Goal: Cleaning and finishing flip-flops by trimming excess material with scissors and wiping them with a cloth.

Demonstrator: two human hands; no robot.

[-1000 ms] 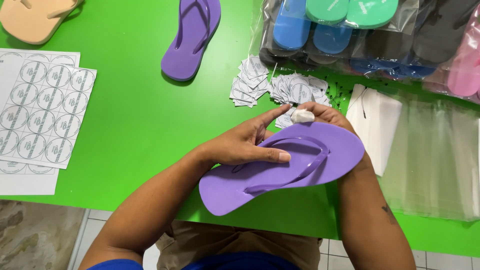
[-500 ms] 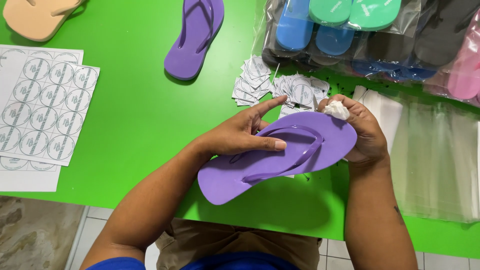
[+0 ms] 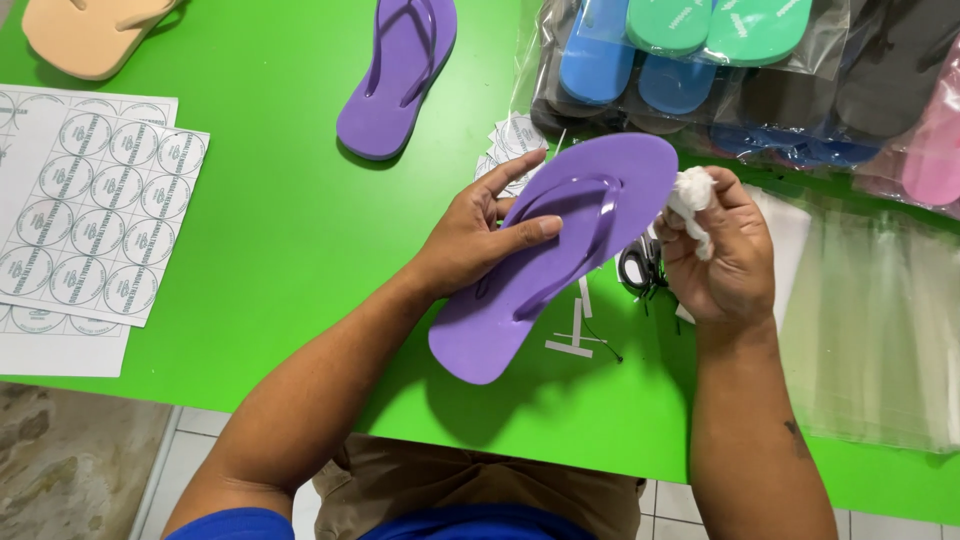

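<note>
My left hand (image 3: 478,236) grips a purple flip-flop (image 3: 560,250) by its left edge, thumb lying across the sole beside the strap. The sandal is tilted, toe end pointing up and right, above the green table (image 3: 280,230). My right hand (image 3: 722,252) is closed on a small white wad of cloth (image 3: 688,195) that touches the sandal's right edge near the toe. A second purple flip-flop (image 3: 398,72) lies flat on the table farther back.
Sheets of round stickers (image 3: 85,215) lie at the left. A beige sandal (image 3: 90,32) sits at the far left corner. Bagged sandals in blue, green, black and pink (image 3: 740,70) fill the back right. Clear plastic bags (image 3: 870,320) lie at right, small tags (image 3: 515,140) behind, black ties (image 3: 636,268) under the sandal.
The purple flip-flop has been turned and lifted, its toe end now pointing up and right. My right hand with the cloth has shifted from the sandal's top to its right edge.
</note>
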